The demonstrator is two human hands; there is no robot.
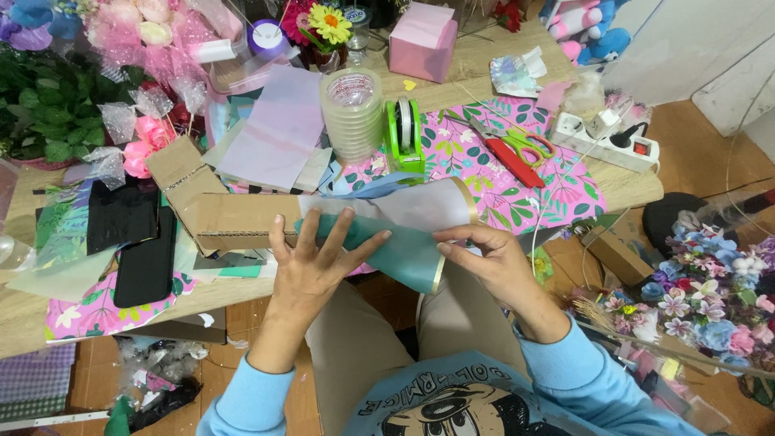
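At the table's [32, 319] near edge a black phone [145, 262] lies flat. Beside it the left hand [311, 270], fingers spread open, presses a teal wrapping sheet with a gold border [404, 254] onto a brown cardboard strip [230, 220]. The right hand [496, 262] pinches the sheet's gold edge. Farther back, red-and-green scissors [517, 149] lie.

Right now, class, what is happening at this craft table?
A person seated at a cluttered wooden table is rolling teal wrapping paper with a gold edge. The left hand presses flat on the roll, while the right hand pinches its end. A green tape dispenser, red and green scissors and stacked tape rolls lie beyond.
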